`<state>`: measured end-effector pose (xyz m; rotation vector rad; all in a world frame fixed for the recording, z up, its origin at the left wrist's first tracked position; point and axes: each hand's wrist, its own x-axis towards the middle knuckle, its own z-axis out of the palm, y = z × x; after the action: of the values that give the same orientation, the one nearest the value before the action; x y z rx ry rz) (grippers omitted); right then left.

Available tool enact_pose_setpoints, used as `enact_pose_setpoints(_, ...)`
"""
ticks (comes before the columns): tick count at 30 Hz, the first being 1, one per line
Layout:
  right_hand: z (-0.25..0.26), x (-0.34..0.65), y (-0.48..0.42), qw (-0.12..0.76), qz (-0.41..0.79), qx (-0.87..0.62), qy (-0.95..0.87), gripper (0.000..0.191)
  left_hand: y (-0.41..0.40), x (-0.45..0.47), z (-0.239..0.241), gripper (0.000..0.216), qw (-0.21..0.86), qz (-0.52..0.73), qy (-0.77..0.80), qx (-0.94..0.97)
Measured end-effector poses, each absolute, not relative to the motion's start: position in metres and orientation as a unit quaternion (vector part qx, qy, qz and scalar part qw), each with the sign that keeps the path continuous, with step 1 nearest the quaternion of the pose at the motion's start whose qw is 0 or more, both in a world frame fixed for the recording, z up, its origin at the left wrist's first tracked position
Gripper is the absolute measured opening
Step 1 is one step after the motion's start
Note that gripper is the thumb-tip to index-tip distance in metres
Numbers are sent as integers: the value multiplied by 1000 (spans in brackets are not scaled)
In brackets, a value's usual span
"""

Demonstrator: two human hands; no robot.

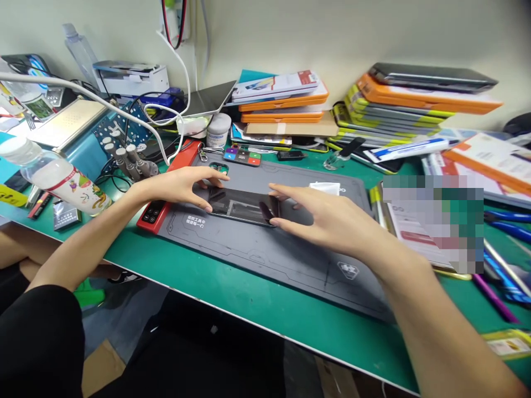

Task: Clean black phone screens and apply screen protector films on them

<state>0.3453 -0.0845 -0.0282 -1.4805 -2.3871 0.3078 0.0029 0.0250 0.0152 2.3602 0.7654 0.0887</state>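
A black phone (243, 207) lies flat, glossy side up, on a grey work mat (265, 254) on the green bench. My left hand (182, 185) grips its left end, thumb at the near edge and fingers over the far edge. My right hand (321, 218) holds its right end the same way, with the thumb pressed on the near right corner. Both hands rest low over the mat.
A red tool case (164, 202) borders the mat's left side. A plastic bottle (62, 179) lies at the left. Stacked orange and yellow boxes (398, 108) line the back wall. A white jar (218, 130), cables and screwdriver bits (124, 155) stand behind. Pens and papers crowd the right.
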Motion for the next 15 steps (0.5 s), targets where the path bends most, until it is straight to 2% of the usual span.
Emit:
enact_pose_setpoints(8,-32,347,-84,153,85,-508,-844,69,27,0,6,95,294,42,284,912)
enact_pose_setpoints(15,-33,348,-86,156,76,-504,-846,73,24,1,6,95,281,46,272,919)
